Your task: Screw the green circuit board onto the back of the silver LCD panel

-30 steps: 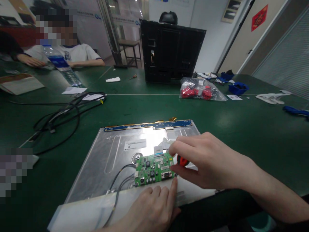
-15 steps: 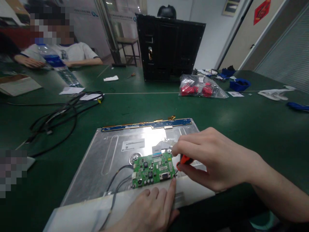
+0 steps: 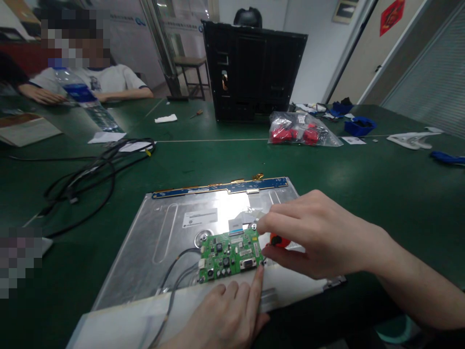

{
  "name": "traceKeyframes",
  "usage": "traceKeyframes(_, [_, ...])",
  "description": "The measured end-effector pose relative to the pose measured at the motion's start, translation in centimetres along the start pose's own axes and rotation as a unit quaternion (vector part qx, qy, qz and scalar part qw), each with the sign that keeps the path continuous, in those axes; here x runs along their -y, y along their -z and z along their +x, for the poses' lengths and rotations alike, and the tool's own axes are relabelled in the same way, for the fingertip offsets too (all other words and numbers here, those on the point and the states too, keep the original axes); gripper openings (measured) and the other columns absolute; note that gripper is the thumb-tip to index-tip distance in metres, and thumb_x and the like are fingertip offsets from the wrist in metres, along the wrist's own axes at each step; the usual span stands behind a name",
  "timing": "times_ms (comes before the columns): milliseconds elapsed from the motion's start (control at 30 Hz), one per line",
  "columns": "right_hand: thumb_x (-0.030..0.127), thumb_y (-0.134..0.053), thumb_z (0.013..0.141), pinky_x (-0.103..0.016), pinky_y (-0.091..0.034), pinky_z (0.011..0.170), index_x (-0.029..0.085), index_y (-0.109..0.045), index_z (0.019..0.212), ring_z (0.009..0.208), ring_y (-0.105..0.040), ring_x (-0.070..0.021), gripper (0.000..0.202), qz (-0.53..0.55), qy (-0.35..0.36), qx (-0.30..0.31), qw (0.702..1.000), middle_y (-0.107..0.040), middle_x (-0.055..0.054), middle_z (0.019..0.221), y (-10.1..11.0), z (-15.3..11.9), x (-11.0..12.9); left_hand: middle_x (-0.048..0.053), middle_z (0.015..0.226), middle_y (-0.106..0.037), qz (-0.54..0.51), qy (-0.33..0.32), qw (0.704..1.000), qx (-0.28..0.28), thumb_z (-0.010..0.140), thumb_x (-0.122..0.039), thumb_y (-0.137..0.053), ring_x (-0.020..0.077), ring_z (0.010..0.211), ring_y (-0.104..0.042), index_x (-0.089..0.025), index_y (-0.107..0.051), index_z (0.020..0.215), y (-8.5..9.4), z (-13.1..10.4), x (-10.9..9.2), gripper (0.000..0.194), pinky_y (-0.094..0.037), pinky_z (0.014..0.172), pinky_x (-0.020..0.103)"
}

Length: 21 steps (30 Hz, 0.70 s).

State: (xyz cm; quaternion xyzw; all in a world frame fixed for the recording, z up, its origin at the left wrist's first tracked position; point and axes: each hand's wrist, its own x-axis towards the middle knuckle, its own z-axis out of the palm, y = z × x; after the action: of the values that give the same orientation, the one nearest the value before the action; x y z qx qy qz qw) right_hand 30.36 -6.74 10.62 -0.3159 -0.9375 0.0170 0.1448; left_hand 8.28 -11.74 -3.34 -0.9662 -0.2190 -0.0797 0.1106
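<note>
A green circuit board [image 3: 230,249] lies on the metal back of a display panel [image 3: 141,252], with dark cables at its left side and a flat ribbon at its top edge. My left hand [image 3: 228,310] rests below the board, index finger stretched to the board's lower right corner, the other fingers loosely bent on the white sheet [image 3: 119,317]. My right hand [image 3: 316,237] is closed around the red and black handle of a screwdriver [image 3: 279,240], just right of the board. The fingers hide much of the handle, and the tip is hard to make out near that corner.
Black cables [image 3: 90,169] lie coiled at left. Behind stand a large black screen housing [image 3: 256,72] and a bag of red parts [image 3: 301,131]. A water bottle [image 3: 87,102] is near a seated person [image 3: 119,80]. Blue items [image 3: 359,127] lie at far right.
The screwdriver handle has turned and tilted slightly in my right fingers, and my right thumb has shifted left and up. My left hand stays almost where it was.
</note>
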Motion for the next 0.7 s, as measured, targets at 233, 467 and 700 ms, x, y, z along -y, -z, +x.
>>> traceKeyframes(233, [0.033,-0.053,0.093,-0.028,-0.022,0.052,0.019,-0.053,0.084,0.057,-0.038,-0.0098,0.017,-0.004,0.009,-0.007,1.0,-0.052,0.006,0.069,0.06,0.15,0.0,0.005,0.071,-0.063,0.017,0.018,0.999,-0.029,0.095,-0.036,-0.046,0.0187,0.054,-0.06,0.002,-0.046,0.13,-0.01,-0.02,-0.06,0.052,-0.044,0.046,0.03])
traceKeyframes(467, [0.029,-0.055,0.088,-0.028,-0.027,0.057,0.02,-0.052,0.097,0.069,-0.048,-0.0114,0.013,0.049,-0.013,0.051,0.997,-0.059,0.003,0.086,0.58,-0.13,0.03,0.007,0.077,-0.066,0.004,0.005,1.0,-0.014,0.092,-0.034,-0.051,0.0188,0.056,-0.062,0.001,-0.05,0.127,0.12,-0.04,-0.05,0.049,-0.047,0.047,0.03])
traceKeyframes(700, [0.022,-0.053,0.087,-0.027,-0.024,0.055,0.02,-0.051,0.094,0.063,-0.04,-0.0106,0.008,0.026,-0.016,0.041,0.999,-0.055,0.004,0.079,0.33,-0.12,-0.03,0.007,0.078,-0.067,0.007,0.006,1.0,0.005,0.089,-0.038,-0.057,0.0181,0.057,-0.062,-0.001,-0.052,0.125,0.5,0.24,0.05,0.052,-0.047,0.048,0.028])
